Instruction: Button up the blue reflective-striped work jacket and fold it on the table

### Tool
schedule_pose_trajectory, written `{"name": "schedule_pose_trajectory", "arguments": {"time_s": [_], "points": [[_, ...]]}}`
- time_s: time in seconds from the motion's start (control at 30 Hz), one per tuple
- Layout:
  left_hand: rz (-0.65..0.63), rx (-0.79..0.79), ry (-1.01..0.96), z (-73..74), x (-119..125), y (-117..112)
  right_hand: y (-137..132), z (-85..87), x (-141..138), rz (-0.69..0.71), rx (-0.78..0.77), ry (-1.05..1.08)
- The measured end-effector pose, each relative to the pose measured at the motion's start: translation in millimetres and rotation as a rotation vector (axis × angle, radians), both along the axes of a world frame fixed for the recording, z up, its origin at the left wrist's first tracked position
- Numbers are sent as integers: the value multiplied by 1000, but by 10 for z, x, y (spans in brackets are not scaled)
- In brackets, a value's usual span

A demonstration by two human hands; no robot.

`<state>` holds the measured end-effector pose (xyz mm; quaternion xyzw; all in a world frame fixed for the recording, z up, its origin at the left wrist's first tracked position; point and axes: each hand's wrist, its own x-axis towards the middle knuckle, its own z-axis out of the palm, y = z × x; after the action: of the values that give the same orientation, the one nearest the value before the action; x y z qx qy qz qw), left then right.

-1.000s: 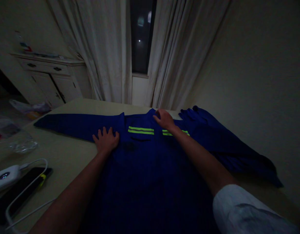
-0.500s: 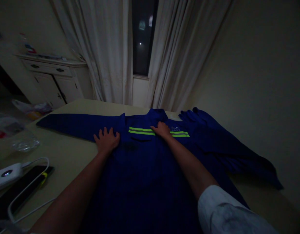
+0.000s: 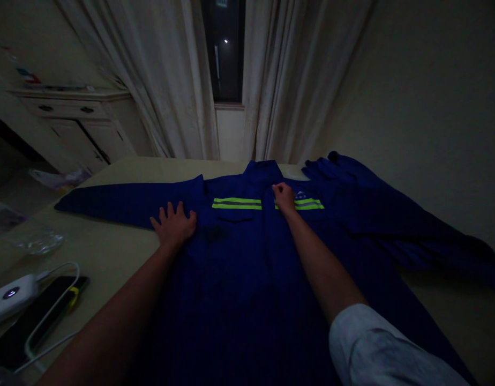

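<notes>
A dark blue work jacket [image 3: 231, 268] lies front up, its collar at the far side and a yellow-green reflective strip [image 3: 237, 203] across the chest. One sleeve stretches out to the left; the other lies in folds on the right. My left hand [image 3: 174, 222] rests with fingers spread on the jacket near the left armpit. Just below the collar, my right hand [image 3: 285, 197] is closed in a pinch on the jacket's front edge, beside a small pale logo. Its fingertips are partly hidden by the hand.
The jacket covers much of a pale table [image 3: 111, 241]. At the left lie a white power bank [image 3: 14, 297] with a cable, a dark phone [image 3: 38, 316] and a clear plastic container [image 3: 40, 241]. Behind stand a cabinet [image 3: 79, 118] and curtains [image 3: 163, 69].
My right hand has moved right and slightly away from me, drawing the jacket's front edge and right side rightward. My left hand stays at nearly the same spot. The view has tilted down.
</notes>
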<state>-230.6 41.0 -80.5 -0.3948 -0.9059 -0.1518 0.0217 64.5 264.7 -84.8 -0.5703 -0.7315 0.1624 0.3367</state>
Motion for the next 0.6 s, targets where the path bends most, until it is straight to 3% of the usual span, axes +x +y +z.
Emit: {"name": "schedule_pose_trajectory", "arguments": {"time_s": [0.1, 0.2, 0.43, 0.6], "points": [[7, -10, 17, 14, 9, -2, -108, -18, -99, 114, 11, -115], [-1, -31, 19, 30, 12, -7, -153, -6, -137, 142, 18, -212], [1, -61, -5, 60, 16, -17, 32, 27, -20, 81, -63, 31], [15, -61, 15, 72, 49, -20, 94, -7, 26, 108, -49, 50]]}}
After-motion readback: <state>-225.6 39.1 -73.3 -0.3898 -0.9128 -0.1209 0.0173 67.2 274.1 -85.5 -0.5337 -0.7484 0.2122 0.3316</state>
